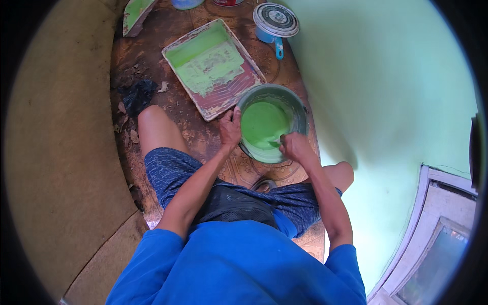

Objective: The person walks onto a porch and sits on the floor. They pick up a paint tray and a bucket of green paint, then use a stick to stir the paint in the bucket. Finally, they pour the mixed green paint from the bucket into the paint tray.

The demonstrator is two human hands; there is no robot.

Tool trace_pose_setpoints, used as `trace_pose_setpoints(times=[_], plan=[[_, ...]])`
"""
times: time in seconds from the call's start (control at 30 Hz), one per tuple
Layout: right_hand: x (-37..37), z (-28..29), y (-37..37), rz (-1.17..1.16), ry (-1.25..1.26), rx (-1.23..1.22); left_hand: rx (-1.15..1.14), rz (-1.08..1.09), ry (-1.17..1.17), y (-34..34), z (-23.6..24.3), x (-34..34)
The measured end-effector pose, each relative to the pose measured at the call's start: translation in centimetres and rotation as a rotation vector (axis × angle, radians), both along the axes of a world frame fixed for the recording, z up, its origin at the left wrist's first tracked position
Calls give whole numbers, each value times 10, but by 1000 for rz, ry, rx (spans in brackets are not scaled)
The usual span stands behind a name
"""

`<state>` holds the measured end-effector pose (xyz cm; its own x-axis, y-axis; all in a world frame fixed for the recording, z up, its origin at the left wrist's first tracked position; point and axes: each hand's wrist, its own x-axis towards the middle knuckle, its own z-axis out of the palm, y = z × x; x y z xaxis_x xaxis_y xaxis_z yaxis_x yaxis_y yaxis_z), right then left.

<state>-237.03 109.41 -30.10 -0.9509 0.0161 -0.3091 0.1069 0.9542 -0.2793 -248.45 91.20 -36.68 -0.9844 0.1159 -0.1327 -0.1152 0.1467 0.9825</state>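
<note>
A dark grey-green bucket stands between my knees, with light green paint inside. My left hand is closed on the bucket's left rim. Over the right part of the bucket, my right hand is closed round something that reaches down into the paint; only a small green-coated end shows, so its kind is hidden. Touching or nearly touching the bucket's far left side lies a paint tray, smeared with green paint over its upper part and showing bare reddish ridges lower down.
A blue dipper with a round lid-like disc on top stands at the far right by the pale green wall. A black plastic bag lies left of the tray. A green-smeared angular piece sits at the far left.
</note>
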Motion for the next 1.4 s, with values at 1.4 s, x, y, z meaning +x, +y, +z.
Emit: trace_pose_setpoints(times=[1.4], plan=[[-41,-28,-18,-238,306,-106,-19,36,20,1,-4,-1]])
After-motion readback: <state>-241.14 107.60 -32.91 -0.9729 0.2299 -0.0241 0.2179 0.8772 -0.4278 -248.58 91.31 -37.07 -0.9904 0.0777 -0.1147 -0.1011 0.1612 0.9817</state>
